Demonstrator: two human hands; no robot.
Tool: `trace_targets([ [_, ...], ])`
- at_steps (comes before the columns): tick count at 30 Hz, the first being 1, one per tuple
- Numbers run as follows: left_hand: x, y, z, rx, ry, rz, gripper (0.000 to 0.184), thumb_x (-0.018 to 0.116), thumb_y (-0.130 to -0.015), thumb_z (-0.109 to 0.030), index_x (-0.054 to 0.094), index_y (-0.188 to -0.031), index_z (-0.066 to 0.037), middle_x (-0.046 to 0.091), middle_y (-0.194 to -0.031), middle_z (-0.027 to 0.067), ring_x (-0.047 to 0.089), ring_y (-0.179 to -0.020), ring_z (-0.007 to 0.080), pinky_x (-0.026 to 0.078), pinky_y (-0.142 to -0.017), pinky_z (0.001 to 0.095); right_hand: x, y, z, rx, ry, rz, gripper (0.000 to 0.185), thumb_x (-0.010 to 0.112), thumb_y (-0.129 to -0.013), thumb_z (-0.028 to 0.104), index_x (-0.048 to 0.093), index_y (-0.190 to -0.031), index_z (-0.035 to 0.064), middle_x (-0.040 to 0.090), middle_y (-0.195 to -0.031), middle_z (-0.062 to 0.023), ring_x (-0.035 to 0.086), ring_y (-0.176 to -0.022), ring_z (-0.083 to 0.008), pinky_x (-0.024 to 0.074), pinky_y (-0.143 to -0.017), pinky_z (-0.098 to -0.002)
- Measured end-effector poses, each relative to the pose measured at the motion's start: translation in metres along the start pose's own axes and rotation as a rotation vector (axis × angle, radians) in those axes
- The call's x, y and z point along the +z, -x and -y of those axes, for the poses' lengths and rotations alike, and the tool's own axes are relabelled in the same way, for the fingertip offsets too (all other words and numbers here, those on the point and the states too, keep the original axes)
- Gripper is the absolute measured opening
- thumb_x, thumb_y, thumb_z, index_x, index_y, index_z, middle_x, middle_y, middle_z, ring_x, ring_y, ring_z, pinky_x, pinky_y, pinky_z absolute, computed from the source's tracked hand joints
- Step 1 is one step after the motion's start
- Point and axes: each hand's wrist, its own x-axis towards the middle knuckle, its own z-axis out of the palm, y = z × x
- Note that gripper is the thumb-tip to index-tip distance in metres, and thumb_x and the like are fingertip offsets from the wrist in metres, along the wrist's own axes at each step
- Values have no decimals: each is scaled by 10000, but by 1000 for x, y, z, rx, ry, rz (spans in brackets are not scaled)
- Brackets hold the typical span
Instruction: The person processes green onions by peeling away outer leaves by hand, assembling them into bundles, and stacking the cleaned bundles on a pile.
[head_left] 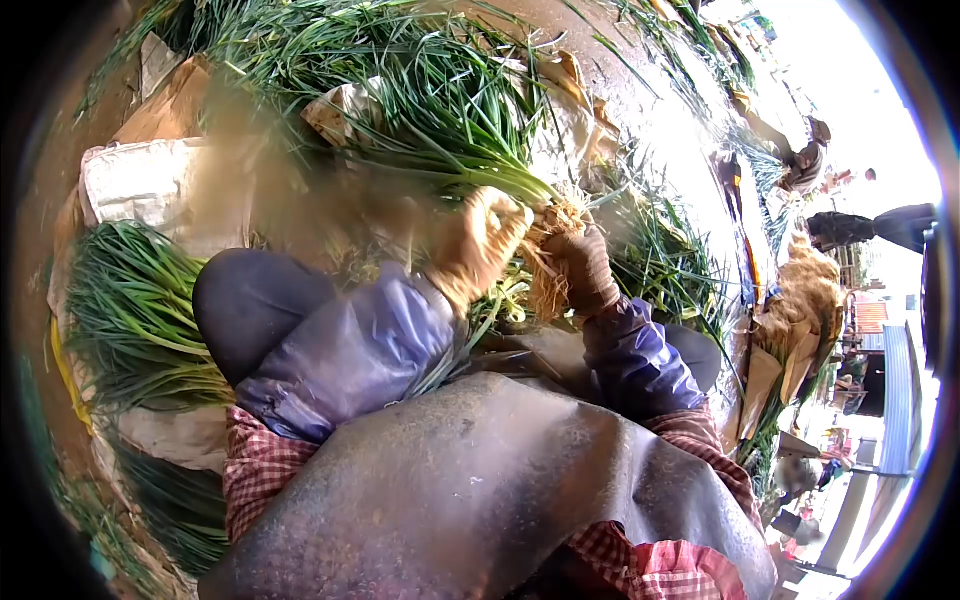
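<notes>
My right hand (581, 268), in a brown glove, is closed round the root end of some green onions, whose pale dry roots (546, 275) hang below it. Close beside it, my left hand (484, 243) wears a tan glove. Its fingers are curled in at the pale stems; what they pinch is too blurred to make out. Just beyond both hands lies a large heap of green onions (430, 105), white ends toward me. A dark apron (450, 490) covers my lap, and purple sleeves cover both forearms.
A bundle of green onions (140, 310) lies at left beside a white sack (140, 185). More loose greens (665, 255) are right of my hands. Other people (808, 155) are at the far right, near a sack-coloured pile (800, 290). A smear blurs the upper-left middle.
</notes>
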Motion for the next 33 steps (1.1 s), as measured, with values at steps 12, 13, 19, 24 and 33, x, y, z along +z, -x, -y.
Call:
trace_targets([
  [12, 29, 4, -4, 527, 46, 343, 110, 548, -879, -89, 598, -800, -31, 615, -732, 104, 603, -675, 211, 501, -636, 299, -66, -48, -83, -48, 322, 224, 523, 651, -750, 121, 504, -1251, 109, 616, -1149, -44, 587, -1005, -159, 344, -1047, -334],
  [13, 38, 25, -34, 564, 251, 480, 125, 556, -879, -93, 587, -777, -29, 609, -733, 87, 590, -658, 201, 501, -629, 297, -62, -47, -80, -54, 265, 251, 491, 639, -781, 142, 504, -1253, 111, 615, -1155, -43, 589, -998, -147, 335, -1061, -346],
  [19, 15, 40, -11, -595, 862, 200, 573, 585, -843, -527, 522, -1171, -61, 621, -961, 71, 613, -835, 161, 489, -695, 296, -14, -16, 15, -185, 247, 147, 451, 644, -750, -17, 511, -1180, 19, 626, -1025, -97, 632, -871, -207, 553, -755, -340],
  [24, 5, 26, 11, -789, 1378, 242, 1061, 568, -685, -749, 217, -1371, -20, 317, -1358, 238, 290, -1305, 340, 273, -1054, 587, 36, 39, 45, 35, -121, 213, 533, 721, -756, 85, 481, -1230, 41, 606, -1136, -33, 567, -1053, -123, 466, -924, -287],
  [33, -25, 33, -12, -727, 1508, 238, 442, 609, -859, -274, 486, -1200, -21, 589, -1038, 138, 596, -946, 250, 513, -876, 387, 50, 67, 13, -702, 991, 540, 750, 721, -744, 140, 336, -1387, 119, 628, -1044, -180, 638, -887, -317, 518, -722, -358],
])
